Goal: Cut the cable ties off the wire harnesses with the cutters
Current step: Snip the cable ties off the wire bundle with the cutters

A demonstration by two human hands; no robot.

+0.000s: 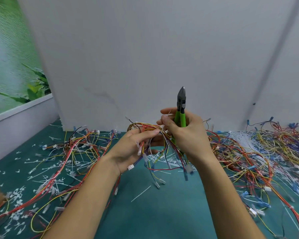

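My right hand (185, 133) grips the green-handled cutters (181, 107) upright, their dark jaws closed and pointing up. Its thumb and forefinger also pinch a thin white cable tie (167, 114). My left hand (136, 145) holds a wire harness (155, 135) of red, yellow, black and white wires above the table. The harness ends hang below both hands with white and blue connectors (186, 171). The two hands sit close together over the middle of the green table (162, 213).
A heap of harnesses (266, 149) covers the table's right side. More harnesses (79, 147) and several cut white ties (17, 195) lie on the left. A loose tie (141, 194) lies in front. A grey wall (145, 57) stands close behind.
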